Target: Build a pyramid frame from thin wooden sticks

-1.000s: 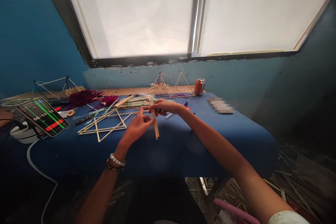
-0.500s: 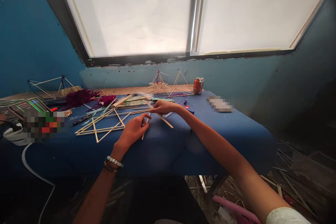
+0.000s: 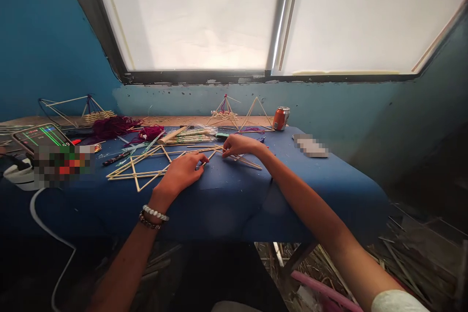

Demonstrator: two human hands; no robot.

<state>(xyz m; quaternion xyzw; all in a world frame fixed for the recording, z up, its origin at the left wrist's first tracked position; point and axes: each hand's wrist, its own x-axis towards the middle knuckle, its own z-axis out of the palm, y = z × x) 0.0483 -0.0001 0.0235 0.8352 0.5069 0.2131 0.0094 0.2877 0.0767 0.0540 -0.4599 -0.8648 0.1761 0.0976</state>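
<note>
My left hand [image 3: 184, 171], wearing beaded bracelets, rests low over the blue table. Its fingers are bent and apart, with the fingertips close to the end of a thin wooden stick [image 3: 211, 156]. My right hand [image 3: 241, 145] points down with thumb and fingers pinched on thin wooden sticks [image 3: 251, 163]. These stick out to the right beneath the hand; how many are gripped is hidden. Just left of my left hand, a star-shaped stick frame [image 3: 134, 175] lies flat, partly covered by that hand.
Behind the hands lie a bundle of sticks [image 3: 193, 135], purple yarn [image 3: 115, 126] and a black pen [image 3: 116, 158]. Stick pyramids [image 3: 256, 113] stand near a soda can [image 3: 281, 118] at the back. A phone [image 3: 42, 139] leans at left; a blurred flat object [image 3: 310, 146] lies right.
My left hand has drawn away from the stick it pinched, its fingers loosening. My right hand has shifted slightly right, and the stick under it lies at a flatter angle. The view tilted a little.
</note>
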